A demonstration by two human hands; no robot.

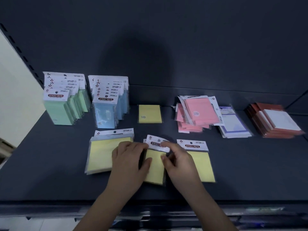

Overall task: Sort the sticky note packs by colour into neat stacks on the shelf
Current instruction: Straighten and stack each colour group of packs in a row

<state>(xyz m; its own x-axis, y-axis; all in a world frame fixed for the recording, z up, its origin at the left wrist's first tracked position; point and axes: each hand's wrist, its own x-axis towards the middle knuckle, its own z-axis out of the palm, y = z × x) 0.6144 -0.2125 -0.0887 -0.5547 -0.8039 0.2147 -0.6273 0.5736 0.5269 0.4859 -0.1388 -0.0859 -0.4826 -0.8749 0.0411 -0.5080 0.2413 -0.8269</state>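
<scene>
Head view: yellow pack (155, 170), long axis front-to-back, header (157, 142) rearward, pinched by left hand (128, 162) and right hand (180, 162).

you'll see a stack of purple-bordered notepads (233, 124) in clear sleeves. just right of it sits a stack of red-edged white pads (276, 121). far left of it stands a cream wall panel (15, 90).

Dim, slightly soft view; a head-shaped shadow darkens the shelf (50, 155), edges bowed.
</scene>
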